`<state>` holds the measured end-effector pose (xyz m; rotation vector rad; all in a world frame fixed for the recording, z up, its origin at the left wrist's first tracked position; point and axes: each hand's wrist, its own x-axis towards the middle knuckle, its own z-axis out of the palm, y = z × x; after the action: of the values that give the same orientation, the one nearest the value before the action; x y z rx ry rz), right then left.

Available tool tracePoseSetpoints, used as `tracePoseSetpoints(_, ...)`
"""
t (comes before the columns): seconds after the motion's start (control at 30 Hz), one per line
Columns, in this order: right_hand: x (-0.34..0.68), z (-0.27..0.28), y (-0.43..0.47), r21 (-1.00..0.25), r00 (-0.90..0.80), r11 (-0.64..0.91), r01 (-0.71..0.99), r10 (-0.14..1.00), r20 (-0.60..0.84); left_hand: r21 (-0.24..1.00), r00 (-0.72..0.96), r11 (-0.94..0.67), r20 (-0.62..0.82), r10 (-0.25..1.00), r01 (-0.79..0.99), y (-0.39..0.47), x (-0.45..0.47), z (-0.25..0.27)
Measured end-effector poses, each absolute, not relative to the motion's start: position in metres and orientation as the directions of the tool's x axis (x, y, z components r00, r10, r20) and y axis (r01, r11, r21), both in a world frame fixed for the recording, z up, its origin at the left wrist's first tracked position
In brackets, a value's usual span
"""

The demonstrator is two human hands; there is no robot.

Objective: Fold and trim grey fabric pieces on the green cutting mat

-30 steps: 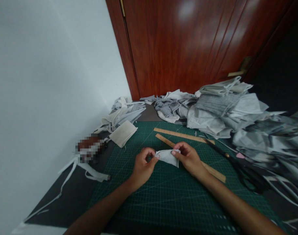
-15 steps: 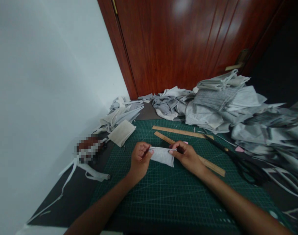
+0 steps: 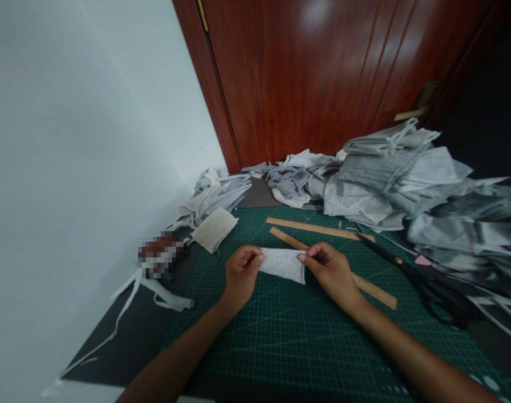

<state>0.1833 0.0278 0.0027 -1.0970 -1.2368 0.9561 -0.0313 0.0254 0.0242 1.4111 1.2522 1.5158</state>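
Note:
A small light grey piece of fabric is stretched between my two hands, above the green cutting mat. My left hand pinches its upper left corner between thumb and fingers. At the upper right corner, my right hand pinches it the same way. The cloth looks folded, with a doubled edge showing at its right side. A wooden ruler runs slantwise beneath my right hand, which covers its middle. Beyond it lies a second wooden ruler.
Black scissors lie at the right, near a small pink piece. Grey fabric is heaped at the back right, more scraps at the back left. A folded beige cloth rests on the mat's left edge. White strips lie farther left.
The fabric's top edge is pulled straighter and its face shows flatter, as my right hand has moved slightly right. The whole view has shifted a little. Both hands keep their pinch.

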Motion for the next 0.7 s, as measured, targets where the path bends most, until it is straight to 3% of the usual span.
tracePoseSetpoints(0.2,0.1825,0.0035,0.0286,-0.990,0.112,0.121,-0.071,0.987,0.112,0.958,-0.198,-0.263,0.281,0.939,0.115,0.0272,-0.0329,0.0229)
tracePoseSetpoints(0.37,0.1828,0.0040,0.0286,-0.989,0.087,0.137,-0.049,0.987,0.133,0.964,-0.202,-0.245,0.262,0.944,0.105,0.0287,-0.0343,0.0213)
tracePoseSetpoints(0.7,0.1790,0.0008,0.0294,-0.974,0.110,0.134,-0.180,0.987,0.115,0.969,-0.220,-0.238,0.246,0.944,0.065,0.0319,-0.0385,0.0171)
